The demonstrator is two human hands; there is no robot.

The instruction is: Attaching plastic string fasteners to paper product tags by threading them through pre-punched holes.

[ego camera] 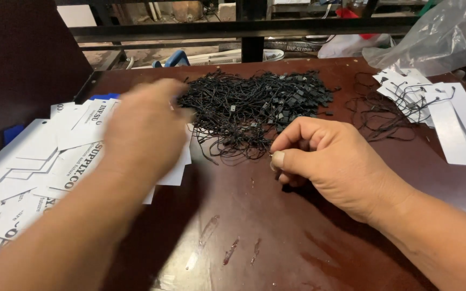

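Nearest: dark red-brown worktop (276, 237), scuffed and shiny in front. Right hand (324, 161) sits low on it, fingers curled, thumb and forefinger pinched shut at their tips; something thin may be caught there, too small to say what. Left hand (144, 129) is blurred, palm down, over the white card tags (44, 156) spread at the left; whether it's open or gripping, can't tell. Key relation: the black loop-string pile (260, 108) lies just beyond and slightly left of the right hand's pinch, loose strands trailing almost to the fingertips; the left hand's fingertips reach its left edge. Pile's long axis runs left-right. Farther right: finished tags with strings (432, 108), then a clear plastic bag (443, 35). Metal frame rail (244, 27) behind.
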